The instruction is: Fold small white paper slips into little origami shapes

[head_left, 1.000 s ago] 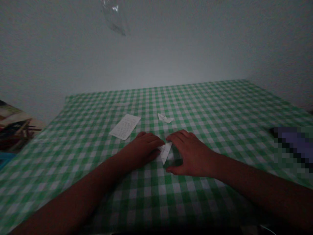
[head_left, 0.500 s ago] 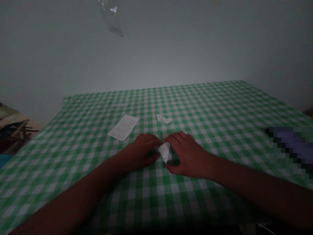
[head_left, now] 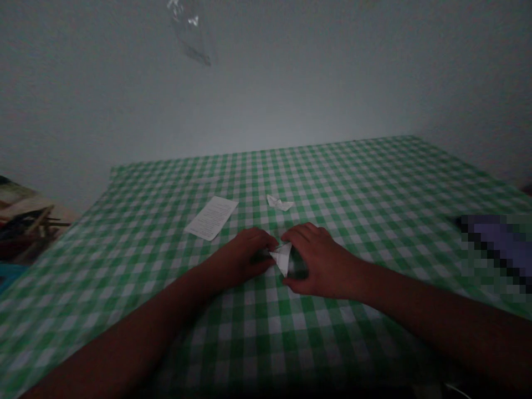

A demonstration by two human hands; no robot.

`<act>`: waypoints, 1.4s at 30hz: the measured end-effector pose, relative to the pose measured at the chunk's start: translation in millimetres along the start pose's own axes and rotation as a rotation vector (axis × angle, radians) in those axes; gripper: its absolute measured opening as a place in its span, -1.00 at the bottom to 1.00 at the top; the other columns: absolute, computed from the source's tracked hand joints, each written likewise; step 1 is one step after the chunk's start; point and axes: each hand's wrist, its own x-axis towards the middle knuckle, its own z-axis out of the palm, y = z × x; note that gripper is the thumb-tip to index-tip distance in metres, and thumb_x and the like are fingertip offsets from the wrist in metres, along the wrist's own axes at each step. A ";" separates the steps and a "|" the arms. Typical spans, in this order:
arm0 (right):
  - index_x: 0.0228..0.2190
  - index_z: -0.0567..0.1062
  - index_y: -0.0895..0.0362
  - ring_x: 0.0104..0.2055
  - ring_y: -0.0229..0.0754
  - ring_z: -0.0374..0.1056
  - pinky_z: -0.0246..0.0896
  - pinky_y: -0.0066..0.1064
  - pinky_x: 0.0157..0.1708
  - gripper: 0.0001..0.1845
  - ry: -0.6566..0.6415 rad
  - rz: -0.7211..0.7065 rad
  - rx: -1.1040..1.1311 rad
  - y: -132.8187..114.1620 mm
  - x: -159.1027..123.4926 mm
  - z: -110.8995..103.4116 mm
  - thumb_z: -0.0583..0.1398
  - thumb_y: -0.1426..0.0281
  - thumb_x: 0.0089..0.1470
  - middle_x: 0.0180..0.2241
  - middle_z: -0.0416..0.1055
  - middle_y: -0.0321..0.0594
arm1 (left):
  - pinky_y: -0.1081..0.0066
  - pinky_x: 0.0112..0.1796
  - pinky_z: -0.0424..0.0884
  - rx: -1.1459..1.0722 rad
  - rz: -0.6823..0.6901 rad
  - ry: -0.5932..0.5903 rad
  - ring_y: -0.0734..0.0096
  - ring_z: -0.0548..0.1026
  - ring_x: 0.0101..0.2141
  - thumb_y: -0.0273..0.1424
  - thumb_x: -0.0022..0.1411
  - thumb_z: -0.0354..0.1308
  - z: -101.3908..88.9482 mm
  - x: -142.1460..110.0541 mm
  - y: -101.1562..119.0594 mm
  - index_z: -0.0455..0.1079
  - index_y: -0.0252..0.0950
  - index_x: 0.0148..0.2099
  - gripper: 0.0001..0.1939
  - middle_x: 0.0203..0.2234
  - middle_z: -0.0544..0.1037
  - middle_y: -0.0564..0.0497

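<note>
A small folded piece of white printed paper (head_left: 283,258) is held between both hands, low over the checked tablecloth. My left hand (head_left: 251,252) pinches its left side between thumb and fingers. On the other side, my right hand (head_left: 318,260) has its fingertips on the top corner and its thumb by the bottom point, with a gap inside the curve of the hand. The paper looks slightly opened, its layers parting at the top. Beyond the hands lies a small folded paper boat (head_left: 280,203). A flat printed sheet (head_left: 212,218) rests to the left of it.
A green and white checked tablecloth (head_left: 353,177) covers the table, which meets a pale wall. At the right edge lies a dark, pixelated device (head_left: 499,244). Clear plastic (head_left: 191,33) hangs on the wall. Off the table's left side are blurred items and something blue (head_left: 10,274).
The folded paper has shifted and turned a little between my fingers, and its top edge has spread apart. Both hands stay in nearly the same place. The boat and sheet have not moved.
</note>
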 end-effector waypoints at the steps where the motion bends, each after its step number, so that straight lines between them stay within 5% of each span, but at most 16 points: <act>1: 0.05 0.33 0.20 0.06 0.14 0.22 0.16 0.03 0.05 -0.25 -0.002 -0.001 -0.003 0.3 0.0 -0.4 0.37 0.14 -0.12 -0.01 0.37 0.02 | 0.23 -0.05 0.38 -0.005 0.010 0.002 0.27 0.44 -0.11 -0.40 0.28 0.20 -0.4 0.3 0.2 0.36 -0.27 -0.02 -0.78 -0.15 0.49 -0.04; 13: 0.02 0.37 0.16 0.03 0.09 0.24 0.19 -0.04 0.02 -0.33 -0.038 -0.048 0.027 5.1 0.9 -5.9 0.37 0.12 -0.06 -0.04 0.39 -0.05 | 0.26 -0.08 0.36 0.040 0.146 0.023 0.31 0.47 -0.16 -0.42 0.33 0.15 -2.9 1.4 -3.6 0.47 -0.30 -0.18 -0.91 -0.19 0.52 -0.05; 20: -0.19 0.49 0.18 -0.12 -0.01 0.29 0.24 -0.13 -0.08 -0.77 0.017 0.057 -0.048 8.3 3.6 -12.4 0.17 0.29 0.21 -0.23 0.41 -0.08 | 0.21 -0.03 0.30 0.129 0.112 -0.004 0.27 0.45 -0.10 -0.42 0.33 0.13 -7.3 -0.4 5.2 0.46 -0.28 -0.17 -0.91 -0.15 0.52 -0.05; 26: -0.01 0.49 0.13 -0.05 0.05 0.25 0.23 -0.07 -0.08 -0.64 0.009 0.001 -0.054 14.4 4.1 -5.5 0.20 0.29 0.17 -0.12 0.38 -0.03 | 0.20 -0.03 0.28 0.144 0.105 0.003 0.26 0.44 -0.09 -0.40 0.34 0.11 -3.8 0.5 6.2 0.44 -0.28 -0.16 -0.89 -0.15 0.51 -0.04; 42: -0.12 0.52 0.13 -0.06 -0.01 0.27 0.20 -0.13 -0.06 -0.72 0.051 -0.015 0.009 17.5 10.1 4.0 0.23 0.25 0.17 -0.16 0.40 -0.10 | 0.22 -0.13 0.38 0.081 -0.001 0.086 0.24 0.44 -0.18 -0.24 0.27 0.24 5.9 3.3 19.6 0.46 -0.31 -0.20 -0.78 -0.24 0.49 -0.08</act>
